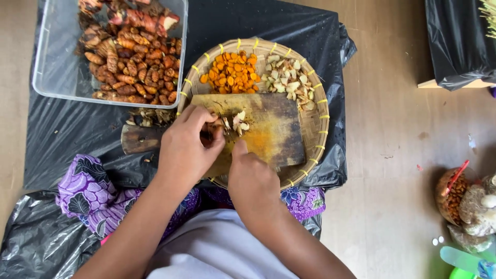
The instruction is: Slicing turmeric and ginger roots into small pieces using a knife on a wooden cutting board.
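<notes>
left hand [187, 147]: closed over a small root piece [219, 124], pinned on the cutting board [258, 126] | right hand [253, 181]: curled, grip hidden, contents cannot be told | root piece lies just beyond right hand, nearer left | pale slices [240, 121] just beside fingertips

left hand [187, 147] curled, right hand [251, 183] fisted — close together

we see orange slices [231, 72] beside pale slices [287, 80], a yellow-stained brown board [274, 126], and purple floral-patterned cloth [90, 191] on black plastic [57, 134].
</notes>
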